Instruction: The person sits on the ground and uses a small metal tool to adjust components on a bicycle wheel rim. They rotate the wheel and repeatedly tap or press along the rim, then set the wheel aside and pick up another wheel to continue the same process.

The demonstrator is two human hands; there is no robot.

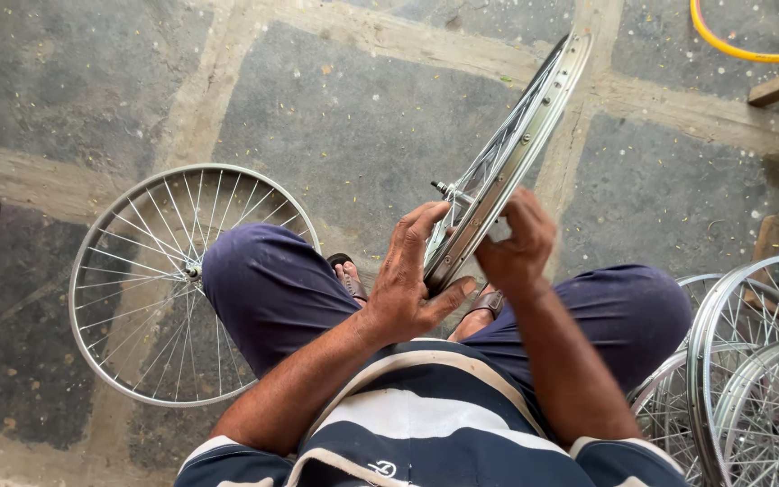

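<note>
Both hands grip one wheel (507, 153) at its near rim, left hand (407, 289) below-left, right hand (516, 243) just right; it stands edge-on, slanting away up-right over the floor (335, 117) (axle poking left). Another wheel (182, 280) lies flat left of it, a stack (750, 361) right.

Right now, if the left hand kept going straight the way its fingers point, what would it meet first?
The left hand already touches the upright silver spoked bicycle wheel at its rim; its fingers point up-right into the spokes and axle, so probably those first, though depth is unclear.
</note>
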